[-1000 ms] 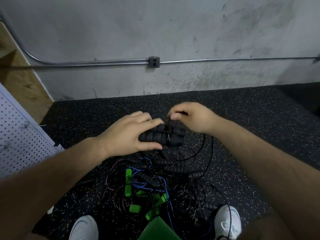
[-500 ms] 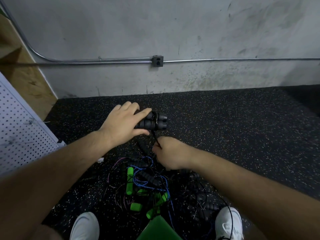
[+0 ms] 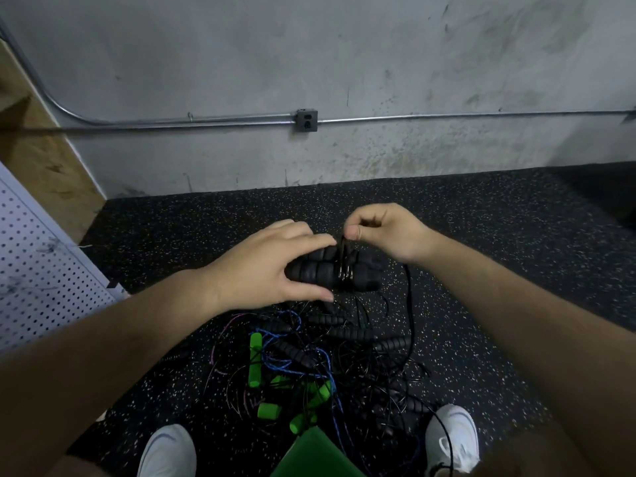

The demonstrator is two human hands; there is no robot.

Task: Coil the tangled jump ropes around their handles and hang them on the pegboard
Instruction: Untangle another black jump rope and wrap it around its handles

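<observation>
My left hand (image 3: 272,266) grips a pair of black ribbed jump-rope handles (image 3: 339,273) held side by side above the floor. A few turns of thin black cord (image 3: 346,270) wrap around their middle. My right hand (image 3: 382,230) pinches that cord just above the handles, and the slack runs down past my right wrist to the floor. Below lies a tangled pile of jump ropes (image 3: 309,366) with green handles (image 3: 255,359), black handles, and blue, pink and black cords. The white pegboard (image 3: 38,270) leans at the left edge.
Black speckled rubber flooring (image 3: 481,235) runs to a grey wall with a metal conduit and outlet box (image 3: 306,120). My two white shoes (image 3: 452,438) flank the pile. A green object (image 3: 316,456) shows at the bottom edge. A wooden panel stands at far left.
My right hand has come up from below the handles to above them, carrying the cord over for another turn. The handles have shifted slightly right and nearer.
</observation>
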